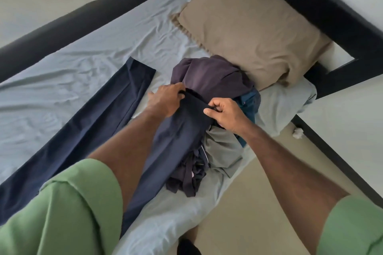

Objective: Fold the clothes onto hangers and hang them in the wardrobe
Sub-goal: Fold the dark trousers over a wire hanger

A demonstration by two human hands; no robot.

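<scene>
Two hands are at work over a wide bed covered by a wrinkled pale grey-blue sheet (87, 51), where a large tan fabric pillow (248, 25) lies against the black bed frame (323, 6). Spread along the sheet is a long pair of navy blue trousers (116, 107): one leg is laid flat towards the left, while the other is drawn up over a heap of crumpled clothes (209, 76) just below the pillow. A faded purple garment is seen on top of that heap, with grey and teal pieces tucked beside and beneath it. The hem of the raised leg is pinched at its far corner by the left hand (167, 99), fingers curled round the cloth, and at its near corner by the right hand (226, 114), thumb and curled fingers closed on the edge. No hanger and no wardrobe can be seen.

The step in hand appears to be the squaring of this leg before folding. It would be done well if the hem were kept taut between both grips, the seams matched, and the leg laid exactly over its twin on bare sheet, clear of the heap, so that no loose garment is dragged along.
</scene>
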